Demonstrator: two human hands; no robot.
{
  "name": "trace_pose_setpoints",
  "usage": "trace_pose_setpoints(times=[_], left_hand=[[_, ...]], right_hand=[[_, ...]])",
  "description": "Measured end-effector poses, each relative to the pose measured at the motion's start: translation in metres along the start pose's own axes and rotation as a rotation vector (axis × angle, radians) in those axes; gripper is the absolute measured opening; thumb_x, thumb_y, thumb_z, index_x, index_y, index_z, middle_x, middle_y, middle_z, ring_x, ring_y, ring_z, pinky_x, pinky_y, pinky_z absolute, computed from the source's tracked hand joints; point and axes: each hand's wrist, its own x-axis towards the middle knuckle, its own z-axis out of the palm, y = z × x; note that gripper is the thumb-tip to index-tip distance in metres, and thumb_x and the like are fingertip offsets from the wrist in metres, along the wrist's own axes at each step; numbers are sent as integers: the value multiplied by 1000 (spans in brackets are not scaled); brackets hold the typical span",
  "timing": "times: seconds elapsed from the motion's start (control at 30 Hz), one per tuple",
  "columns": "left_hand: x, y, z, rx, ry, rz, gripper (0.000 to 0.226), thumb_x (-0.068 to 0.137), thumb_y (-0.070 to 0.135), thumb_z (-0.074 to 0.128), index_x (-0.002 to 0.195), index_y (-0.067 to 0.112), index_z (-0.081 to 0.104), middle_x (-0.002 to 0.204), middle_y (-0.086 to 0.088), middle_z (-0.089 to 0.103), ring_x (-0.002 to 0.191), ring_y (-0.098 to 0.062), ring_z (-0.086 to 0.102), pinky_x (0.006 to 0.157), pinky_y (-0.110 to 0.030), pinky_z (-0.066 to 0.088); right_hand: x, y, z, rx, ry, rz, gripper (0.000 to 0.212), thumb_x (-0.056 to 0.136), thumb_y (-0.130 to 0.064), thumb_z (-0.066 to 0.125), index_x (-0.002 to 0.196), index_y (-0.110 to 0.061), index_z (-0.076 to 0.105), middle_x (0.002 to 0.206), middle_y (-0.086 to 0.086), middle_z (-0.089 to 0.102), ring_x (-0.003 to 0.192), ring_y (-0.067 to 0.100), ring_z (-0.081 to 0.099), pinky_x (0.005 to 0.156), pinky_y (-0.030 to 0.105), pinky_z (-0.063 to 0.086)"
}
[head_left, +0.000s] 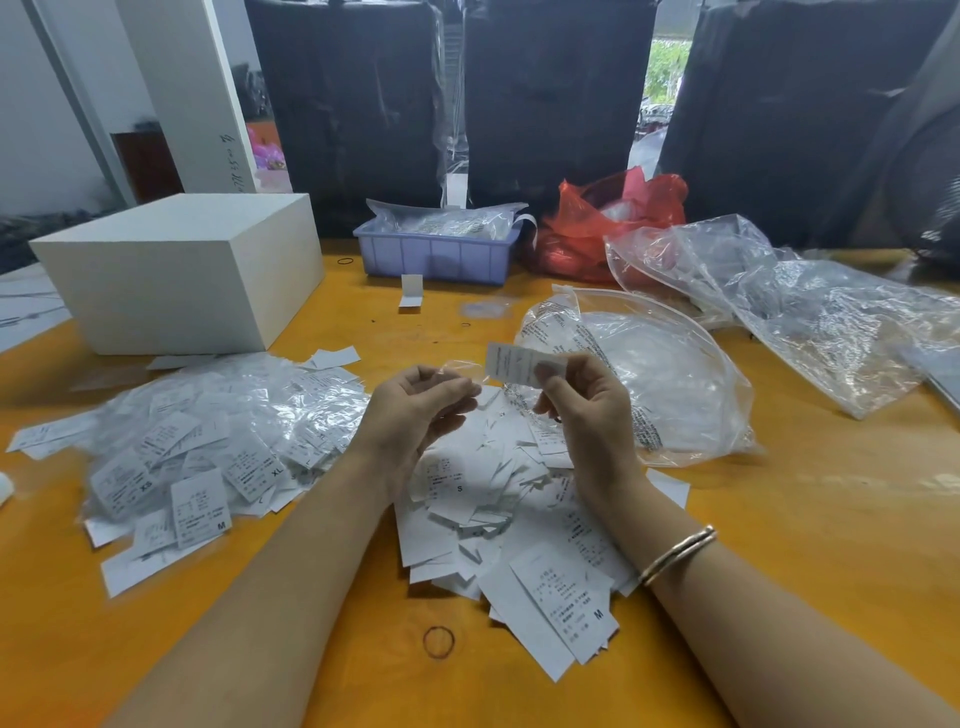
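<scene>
R fingers (549, 371) pinch tag (508, 362); L fingers (444, 387), baggie (460, 368).

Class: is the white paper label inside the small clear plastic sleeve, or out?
Out. The right hand pinches the white paper label bare, beside the small clear plastic sleeve that the left hand holds.

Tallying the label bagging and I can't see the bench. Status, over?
Left hand pinches small clear sleeve. Right hand pinches white label, beside the sleeve, not yet in. Nothing between them; loose labels piled below.
</scene>
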Motion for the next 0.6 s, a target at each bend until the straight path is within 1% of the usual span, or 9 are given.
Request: trace_pose_setpoints(times=[0.07, 0.13, 0.27, 0.33, 0.43, 0.53, 0.6], left_hand=[[-1, 2, 1, 8, 5, 13, 25, 68, 15, 75, 88, 15, 59, 78, 3, 72, 71, -9, 68, 57, -17, 51], [-1, 2, 1, 9, 4, 22, 24, 71, 14, 74, 91, 17, 60, 80, 6, 72, 71, -8, 68, 59, -18, 51], [-3, 4, 2, 25, -6, 59, 33, 64, 20, 74, 95, 19, 62, 79, 9, 72, 72, -7, 67, 60, -17, 51], [-4, 4, 2, 27, -3, 79, 33, 65, 20, 74, 96, 20, 62, 80, 9, 72, 73, -7, 67, 59, -16, 51], [-4, 4, 2, 32, -2, 97, 37, 64, 21, 74, 98, 20, 61, 81, 7, 72, 75, -8, 67, 60, -17, 50], [-3, 3, 1, 62, 5, 104, 31, 72, 16, 73, 100, 21, 60, 82, 8, 72, 77, -7, 68, 62, -18, 50], [-3, 1, 1, 122, 11, 116, 26, 78, 13, 72, 98, 23, 61, 84, 9, 73, 78, -6, 67, 64, -19, 49]], right_hand=[[2, 1, -1, 63, 40, 21, 11, 88, -2, 59, 81, -11, 59, 68, -6, 64, 53, 6, 54, 51, 13, 42], [3, 2, -2, 102, 57, 48, 11, 87, -1, 58, 82, -10, 60, 67, -7, 64, 53, 7, 53, 50, 14, 42], [4, 4, -2, 94, 50, 78, 13, 86, 1, 57, 83, -11, 60, 69, -6, 67, 52, 7, 52, 50, 15, 42], [4, 4, -1, 72, 36, 93, 13, 86, 1, 57, 83, -11, 60, 70, -5, 66, 52, 7, 52, 51, 16, 43], [4, 3, 0, 59, 17, 119, 11, 86, 2, 58, 85, -9, 60, 72, 1, 65, 51, 8, 52, 52, 19, 43], [3, 2, 0, 118, -8, 172, 8, 86, 1, 59, 89, -6, 61, 73, 4, 64, 54, 9, 52, 56, 22, 43], [3, 2, 1, 167, -20, 195, 8, 86, 1, 59, 90, -7, 60, 71, 2, 65, 56, 10, 53, 59, 25, 42]])
